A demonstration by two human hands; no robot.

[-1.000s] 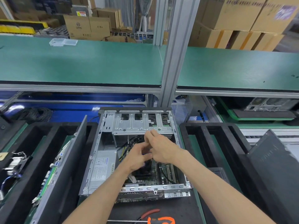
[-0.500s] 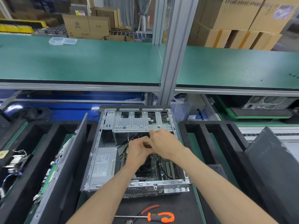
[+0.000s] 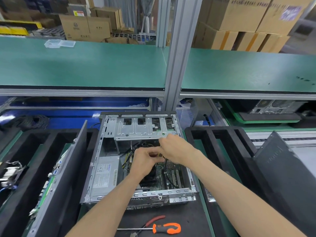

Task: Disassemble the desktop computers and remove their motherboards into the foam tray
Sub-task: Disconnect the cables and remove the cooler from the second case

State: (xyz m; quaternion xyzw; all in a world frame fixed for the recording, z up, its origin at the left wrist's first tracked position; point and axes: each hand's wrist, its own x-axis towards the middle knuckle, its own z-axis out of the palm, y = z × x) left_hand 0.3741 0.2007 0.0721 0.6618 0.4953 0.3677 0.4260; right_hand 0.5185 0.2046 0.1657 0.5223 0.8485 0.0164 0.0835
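The scene is evenly and brightly lit from overhead, and only soft, faint shadows are cast. A pale glare is seen on the green shelf (image 3: 82,65) and on the blue surface (image 3: 77,115) beneath it. Straight lines are bent by the wide-angle lens, most strongly toward the edges, where the foam tray (image 3: 213,134) appears stretched. The cardboard boxes (image 3: 239,17) at the back are blurred and smeared. The open computer case (image 3: 143,129) in the middle is rendered fairly sharply, while fine detail deep inside it is lost in shade.
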